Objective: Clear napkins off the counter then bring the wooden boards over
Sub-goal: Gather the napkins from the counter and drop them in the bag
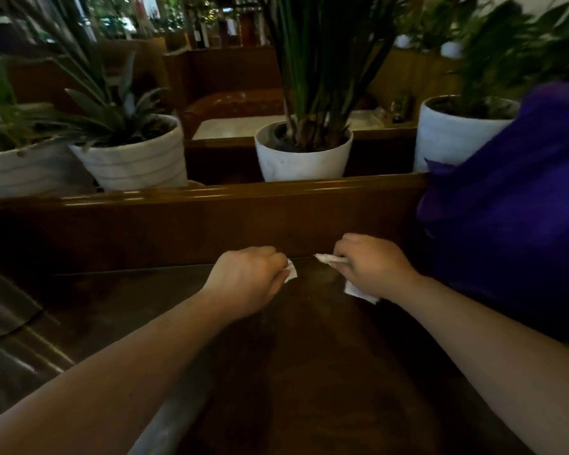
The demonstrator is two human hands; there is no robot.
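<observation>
Both my hands reach over a dark wooden counter point(293, 356) toward its raised back wall. My left hand point(247, 280) is closed around a small white napkin piece point(291, 272) that pokes out past the fingers. My right hand point(372, 267) grips a crumpled white napkin point(358, 290); one end sticks out to the left of the fingers and another part hangs under the palm, just above the counter. No wooden boards are in view.
A wooden ledge point(211, 192) behind the counter carries white plant pots point(303, 156), point(135, 162), point(454, 133). A purple cloth bundle point(513, 205) fills the right side. A shiny metal surface point(7, 310) lies at the left.
</observation>
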